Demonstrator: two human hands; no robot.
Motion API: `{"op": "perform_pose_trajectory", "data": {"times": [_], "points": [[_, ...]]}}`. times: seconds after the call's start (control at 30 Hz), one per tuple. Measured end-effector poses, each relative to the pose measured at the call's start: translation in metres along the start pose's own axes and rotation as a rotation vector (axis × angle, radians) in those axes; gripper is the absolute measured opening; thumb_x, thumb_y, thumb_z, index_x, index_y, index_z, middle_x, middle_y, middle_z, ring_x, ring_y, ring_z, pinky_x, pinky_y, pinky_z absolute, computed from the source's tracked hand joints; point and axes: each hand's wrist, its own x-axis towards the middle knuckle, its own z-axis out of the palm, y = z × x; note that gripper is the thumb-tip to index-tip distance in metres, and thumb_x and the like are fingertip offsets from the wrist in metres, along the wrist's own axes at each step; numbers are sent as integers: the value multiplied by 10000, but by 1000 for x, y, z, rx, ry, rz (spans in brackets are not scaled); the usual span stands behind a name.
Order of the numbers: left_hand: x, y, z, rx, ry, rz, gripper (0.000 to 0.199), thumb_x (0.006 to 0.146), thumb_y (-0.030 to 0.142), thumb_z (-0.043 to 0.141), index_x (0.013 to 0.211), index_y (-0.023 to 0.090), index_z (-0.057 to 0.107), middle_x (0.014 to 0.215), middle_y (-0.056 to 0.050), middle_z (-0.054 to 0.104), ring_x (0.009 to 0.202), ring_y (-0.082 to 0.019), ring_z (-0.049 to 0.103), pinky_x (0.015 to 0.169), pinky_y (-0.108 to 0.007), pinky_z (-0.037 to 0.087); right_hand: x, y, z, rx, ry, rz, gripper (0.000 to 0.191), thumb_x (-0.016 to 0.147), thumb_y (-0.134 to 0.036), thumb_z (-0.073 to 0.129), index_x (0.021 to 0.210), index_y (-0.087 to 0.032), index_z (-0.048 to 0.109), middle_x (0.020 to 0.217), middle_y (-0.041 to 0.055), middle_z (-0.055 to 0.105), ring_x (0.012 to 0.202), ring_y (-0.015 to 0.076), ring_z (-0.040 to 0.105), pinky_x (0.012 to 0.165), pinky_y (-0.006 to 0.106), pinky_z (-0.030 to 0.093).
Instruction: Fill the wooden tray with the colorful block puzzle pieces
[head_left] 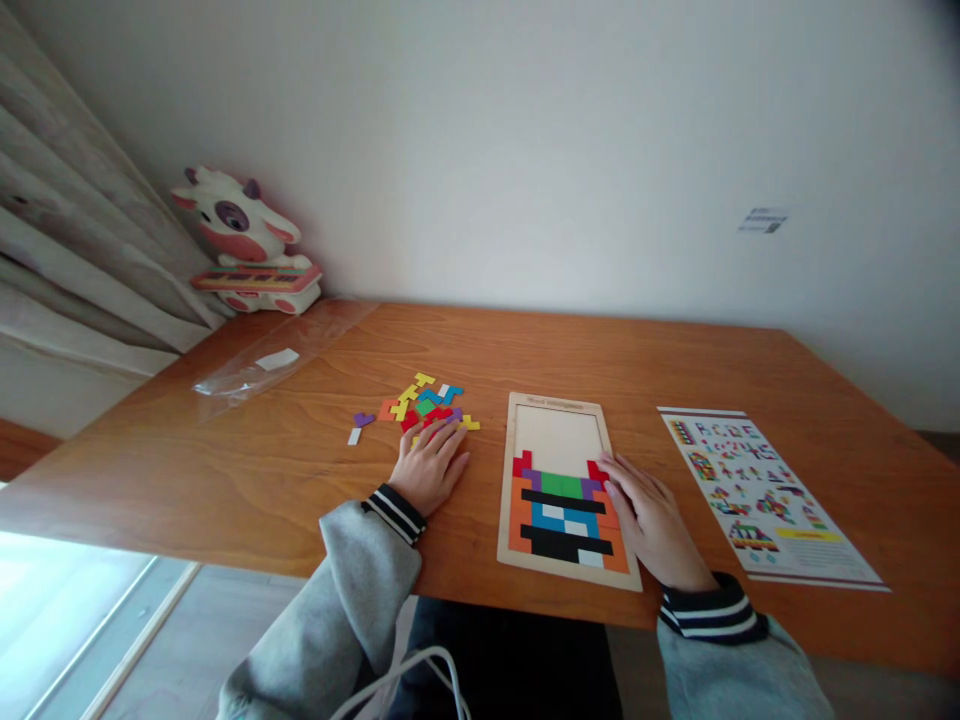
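From the head camera, a pale rectangular wooden puzzle tray [562,435] lay on the brown wooden table [285,490], its nearer part filled with flat coloured pieces and its far part bare. The left hand [429,468] rested palm down, fingers extended and slightly spread, over the near side of a cluster of loose, flat, multicoloured angular pieces [425,407]; what lay under its fingertips was hidden. The right hand [651,515] reached over the tray's right side, fingers loosely bent, their tips at a red angular piece [598,470] — whether they gripped or merely touched it, I could not tell. Good handling, I judged, called for light fingertip pressure to keep that piece flat and square against its neighbours — and for separating one loose piece before lifting it by its edges. A white printed sheet with coloured figures [772,500] lay to the right.
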Motion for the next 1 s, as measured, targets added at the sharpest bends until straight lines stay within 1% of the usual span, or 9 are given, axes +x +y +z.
{"op": "perform_pose_trajectory", "data": {"times": [0.07,0.17,0.33,0.5,0.7,0.87,1.0], "points": [[-4,-5,-2,-2,21,-5,364,1003,363,485,1314,209,596,1381,-111,627,1255,-291,574,1049,-494,371,1,-5,2,2,0,-6,377,1046,-359,359,1349,-258,558,1404,76,623,1329,261,554,1085,511,428],[-11,-11,-8,-10,56,-19,355,998,352,486,1304,213,603,1344,-104,654,1234,-281,588,1013,-467,404,3,-14,6,9,-20,-10,371,1052,-339,349,1360,-265,542,1421,69,609,1345,251,540,1101,518,400],[-27,-15,-15,-4,105,-57,335,981,326,511,1274,205,621,1294,-95,684,1180,-267,616,968,-436,450,7,-27,11,13,-53,5,357,1054,-328,353,1361,-284,529,1417,73,613,1342,253,543,1124,572,325],[-40,-19,-15,-11,148,-129,340,967,383,545,1251,225,648,1228,-89,713,1124,-265,637,915,-415,504,11,-40,14,43,-69,2,366,1052,-313,348,1367,-282,533,1412,94,615,1358,257,527,1130,578,311],[-41,-19,-18,-35,111,-109,337,967,402,557,1251,253,660,1178,-79,737,1081,-269,659,896,-431,529,12,-46,17,69,-47,-20,362,1041,-292,365,1357,-275,540,1400,77,626,1340,258,547,1122,561,350],[-39,-19,-19,-75,93,-89,273,982,387,552,1157,235,695,1090,-66,763,993,-243,686,869,-400,527,10,-45,16,100,-50,-7,353,1042,-332,386,1355,-265,534,1400,83,626,1330,261,555,1127,551,351],[-39,-20,-18,-106,93,-88,294,973,422,566,1152,228,697,1056,-69,762,949,-236,694,839,-384,535,11,-46,14,124,-50,6,342,1047,-352,384,1343,-267,534,1390,82,634,1316,260,567,1129,550,344]]}}
